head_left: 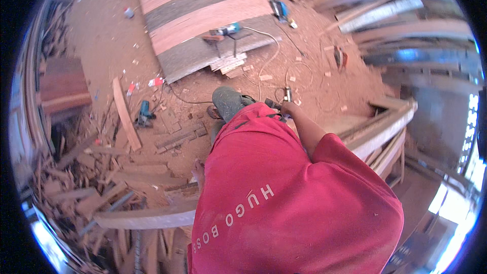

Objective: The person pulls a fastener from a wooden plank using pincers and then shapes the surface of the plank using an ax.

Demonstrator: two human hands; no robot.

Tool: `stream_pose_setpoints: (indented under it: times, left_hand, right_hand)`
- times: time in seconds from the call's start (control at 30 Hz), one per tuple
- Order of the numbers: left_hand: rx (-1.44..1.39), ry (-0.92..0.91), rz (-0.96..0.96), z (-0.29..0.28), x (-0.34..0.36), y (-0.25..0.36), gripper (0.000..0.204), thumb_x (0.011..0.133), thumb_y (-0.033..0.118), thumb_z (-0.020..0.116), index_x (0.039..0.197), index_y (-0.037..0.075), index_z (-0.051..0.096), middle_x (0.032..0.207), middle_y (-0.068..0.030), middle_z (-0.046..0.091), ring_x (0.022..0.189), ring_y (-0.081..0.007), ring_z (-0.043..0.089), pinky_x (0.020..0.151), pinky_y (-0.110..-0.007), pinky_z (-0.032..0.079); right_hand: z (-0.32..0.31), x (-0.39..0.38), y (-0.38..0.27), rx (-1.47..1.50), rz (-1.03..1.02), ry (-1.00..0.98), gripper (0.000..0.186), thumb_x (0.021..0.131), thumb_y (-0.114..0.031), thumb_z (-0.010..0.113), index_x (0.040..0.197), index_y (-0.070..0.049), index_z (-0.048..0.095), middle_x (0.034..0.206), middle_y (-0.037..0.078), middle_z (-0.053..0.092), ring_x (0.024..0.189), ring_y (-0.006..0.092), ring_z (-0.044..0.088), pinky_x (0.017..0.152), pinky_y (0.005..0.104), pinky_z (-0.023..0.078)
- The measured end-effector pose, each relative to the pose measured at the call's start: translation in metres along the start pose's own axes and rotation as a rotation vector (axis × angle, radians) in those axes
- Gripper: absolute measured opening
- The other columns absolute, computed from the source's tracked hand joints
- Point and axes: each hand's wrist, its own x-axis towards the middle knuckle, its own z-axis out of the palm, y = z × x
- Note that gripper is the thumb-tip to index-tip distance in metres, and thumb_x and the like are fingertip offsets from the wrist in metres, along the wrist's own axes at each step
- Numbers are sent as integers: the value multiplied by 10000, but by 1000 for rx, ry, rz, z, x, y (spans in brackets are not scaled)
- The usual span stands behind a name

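Broadly, the biggest thing around me is the striped wooden panel (195, 1) at the top centre of the frame; beyond my red shirt (299, 198), a pale-edged beam (380, 131) runs across the centre right, and scrap wood (96, 193) is heaped lower left. A narrow plank (125, 114) lies left of centre, near a teal power tool (145, 113), while another teal-and-grey tool (225, 30) rests on the panel. At upper left stands a small whitish container (129, 13), its contents hidden. The dark object (274, 104) near mid-frame is just left of my right hand (289, 109); blur leaves me unable to tell whether my fingers grasp it. My right forearm angles up and leftward from the sleeve. What looks like my left hand (198, 170) shows partly beside the shirt's edge, its grip unclear.
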Motion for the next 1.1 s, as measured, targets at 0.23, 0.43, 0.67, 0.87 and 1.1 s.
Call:
stream_pose_setpoints:
  times: [0.23, 0.43, 0.67, 0.87, 1.1]
  left_hand:
    - [145, -153, 65, -17, 67, 137, 426, 1007, 393, 500, 926, 11, 671, 742, -100, 669, 648, -175, 615, 609, -349, 482]
    - [225, -268, 144, -10, 141, 188, 475, 1022, 414, 471, 940, -8, 675, 719, -71, 640, 592, -174, 586, 572, -331, 465]
    - [92, -267, 205, 78, 102, 351, 670, 1037, 553, 292, 1001, -4, 662, 719, -62, 606, 631, -185, 579, 585, -336, 463]
    - [210, -371, 182, 178, 59, 400, 646, 1033, 551, 335, 1031, -5, 663, 743, -74, 623, 656, -175, 588, 616, -320, 478]
    - [449, -558, 389, 251, 25, 432, 516, 1011, 462, 472, 1006, -7, 686, 763, -102, 661, 692, -180, 614, 651, -349, 490]
  right_hand:
    - [84, -56, 67, 353, 144, -9, 306, 777, -211, 656, 947, 36, 716, 911, 182, 735, 804, 279, 727, 661, 414, 572]
    - [142, -50, 107, 575, 262, 60, 384, 775, -256, 678, 1029, 31, 703, 965, 222, 722, 834, 308, 722, 709, 434, 573]
    - [205, -6, 172, 546, 117, 18, 418, 713, -298, 719, 1006, -1, 730, 1016, 218, 719, 904, 322, 717, 773, 426, 570]
    - [173, 19, 236, 733, 118, -27, 390, 738, -345, 678, 952, -26, 748, 908, 195, 731, 799, 298, 731, 668, 428, 578]
    - [98, 37, 315, 887, 235, 97, 343, 818, -308, 613, 885, 4, 739, 755, 156, 719, 635, 255, 710, 568, 406, 562]
